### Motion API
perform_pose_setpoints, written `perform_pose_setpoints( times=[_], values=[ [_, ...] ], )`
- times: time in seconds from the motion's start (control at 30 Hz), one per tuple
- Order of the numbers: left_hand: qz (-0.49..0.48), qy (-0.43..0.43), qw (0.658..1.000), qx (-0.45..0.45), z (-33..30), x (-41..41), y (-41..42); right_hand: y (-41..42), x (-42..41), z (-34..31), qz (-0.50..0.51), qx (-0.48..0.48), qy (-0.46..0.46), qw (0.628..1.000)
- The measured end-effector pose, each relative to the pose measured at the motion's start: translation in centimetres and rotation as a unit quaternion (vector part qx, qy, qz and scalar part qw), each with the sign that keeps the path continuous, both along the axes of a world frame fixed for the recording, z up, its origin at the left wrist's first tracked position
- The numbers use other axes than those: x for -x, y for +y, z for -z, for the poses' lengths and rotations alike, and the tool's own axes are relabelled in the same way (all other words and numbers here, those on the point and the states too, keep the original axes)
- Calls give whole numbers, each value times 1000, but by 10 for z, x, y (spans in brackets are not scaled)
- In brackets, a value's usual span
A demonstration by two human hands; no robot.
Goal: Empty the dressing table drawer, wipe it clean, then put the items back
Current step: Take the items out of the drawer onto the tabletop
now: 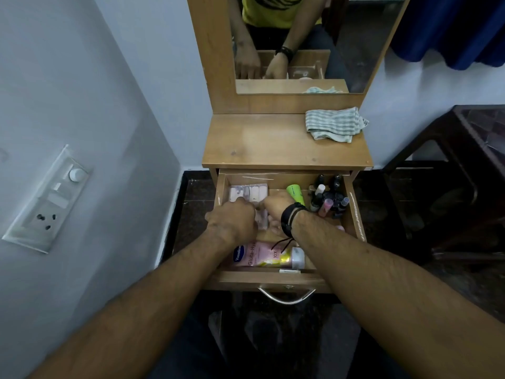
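While the drawer [276, 280] stands pulled out, both hands reach inside: the left hand [235, 220] and right hand [276, 205] curl over a pale packet [247, 193], though their grip is hidden. A cloth [334, 123] lies on the tabletop [262, 140]; a pink bottle [262, 255] lies at the drawer's front.

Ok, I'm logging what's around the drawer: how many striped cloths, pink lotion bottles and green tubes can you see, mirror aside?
Striped cloth: 1
Pink lotion bottle: 1
Green tube: 1
Total: 3
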State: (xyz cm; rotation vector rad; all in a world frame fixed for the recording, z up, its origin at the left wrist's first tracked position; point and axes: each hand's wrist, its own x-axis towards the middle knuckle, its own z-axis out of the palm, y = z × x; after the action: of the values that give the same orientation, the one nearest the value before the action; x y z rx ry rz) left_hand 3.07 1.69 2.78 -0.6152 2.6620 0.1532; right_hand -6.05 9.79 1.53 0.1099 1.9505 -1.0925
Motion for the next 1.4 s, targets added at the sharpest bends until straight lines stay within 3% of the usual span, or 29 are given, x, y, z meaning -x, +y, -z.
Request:
perform_pose_setpoints(
  times=[0.1,0.23,0.3,0.4,0.53,0.7,0.8,0.9,1.1,1.2,1.4],
  values=[
    [9,4,1000,-2,-11,-4,0,5,-4,-1,3,11,-32,999],
    [30,7,999,20,-31,-16,-2,18,-6,-12,21,57,22,998],
    [32,26,999,23,-44,-24,-7,32,-6,-28,43,97,7,994],
    [21,86,996,-28,-67,-29,-26,47,0,-60,57,187,-23,980],
    [2,202,975,-96,-92,-18,-57,30,21,-91,61,232,4,971],
    [-87,280,931,-218,-87,6,-108,-23,49,-97,23,204,69,976],
    [-117,287,920,-239,-77,18,-130,-55,66,-87,-41,141,182,972],
    [-124,273,928,-220,-65,25,-136,-76,72,-75,-118,42,328,936],
    [-142,285,930,-186,-49,35,-146,-84,67,-60,-266,-82,489,827],
    [-142,291,928,-185,-45,38,-149,-75,61,-45,-280,-111,553,777],
    [-145,302,922,-196,-40,43,-157,-71,62,-34,-243,-103,596,758]
  ],
)
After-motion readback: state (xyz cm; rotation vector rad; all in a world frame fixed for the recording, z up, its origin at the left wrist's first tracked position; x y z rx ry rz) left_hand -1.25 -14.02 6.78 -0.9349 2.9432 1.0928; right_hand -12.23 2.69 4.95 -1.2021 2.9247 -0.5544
